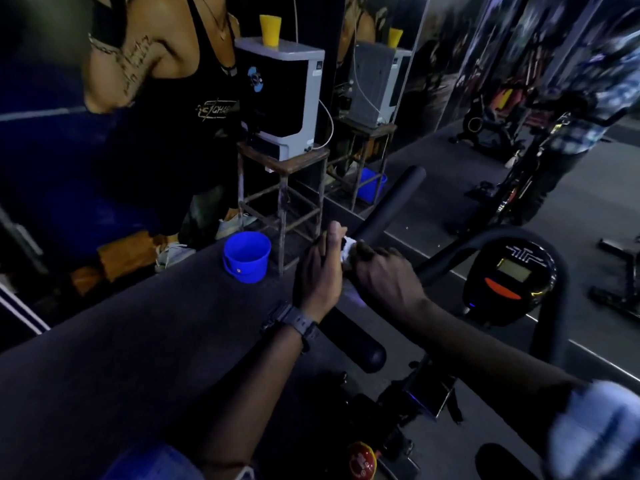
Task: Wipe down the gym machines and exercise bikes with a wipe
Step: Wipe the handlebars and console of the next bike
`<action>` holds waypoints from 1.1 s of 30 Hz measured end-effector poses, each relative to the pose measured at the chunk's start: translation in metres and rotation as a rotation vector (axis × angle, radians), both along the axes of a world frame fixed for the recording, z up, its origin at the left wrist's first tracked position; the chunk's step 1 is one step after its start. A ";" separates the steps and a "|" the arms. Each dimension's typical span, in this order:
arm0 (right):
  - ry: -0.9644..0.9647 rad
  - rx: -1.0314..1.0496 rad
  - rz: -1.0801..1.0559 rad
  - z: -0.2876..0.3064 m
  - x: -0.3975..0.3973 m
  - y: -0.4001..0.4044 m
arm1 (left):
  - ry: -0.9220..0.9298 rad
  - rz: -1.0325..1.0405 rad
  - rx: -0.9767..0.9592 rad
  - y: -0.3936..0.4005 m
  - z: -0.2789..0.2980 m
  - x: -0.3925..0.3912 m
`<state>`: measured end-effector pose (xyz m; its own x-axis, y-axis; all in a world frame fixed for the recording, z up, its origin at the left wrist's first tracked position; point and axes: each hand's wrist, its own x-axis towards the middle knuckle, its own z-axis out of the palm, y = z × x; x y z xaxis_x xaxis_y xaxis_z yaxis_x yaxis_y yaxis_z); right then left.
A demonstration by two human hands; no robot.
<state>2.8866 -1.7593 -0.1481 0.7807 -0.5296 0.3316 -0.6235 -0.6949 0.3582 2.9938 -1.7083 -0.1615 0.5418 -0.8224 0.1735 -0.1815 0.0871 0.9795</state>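
Head view, only cam: both hands on the exercise bike's padded handlebar (391, 202), dim gym, some blur. Left hand (320, 271) curled round the bar just below the wipe (348, 249), thumb up along it, watch on wrist. Right hand (384, 275) closes over the white wipe, pressing it round the bar; wipe shows bunched between the two hands, touching both. Step, my read: wiping the left grip, lower foam end (360, 351) and upper part not visibly done yet. Bike console (512, 271) w/ small screen sits to the right, apart from hands. Blue bucket (246, 256) on floor by metal stool (284, 188); water purifier (284, 98) on the stool, yellow cup (270, 29) on top. Mirror behind, another person standing at left. Risks: wipe is wadded small, so it could slip out from under the fingers when slid along foam; bunched wipe covers little, patches get missed; wet wipe near console could drip on the screen if carried over it.
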 end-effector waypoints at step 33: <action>-0.123 0.301 -0.150 0.029 0.030 -0.062 | 0.329 -0.042 -0.072 -0.044 -0.008 0.014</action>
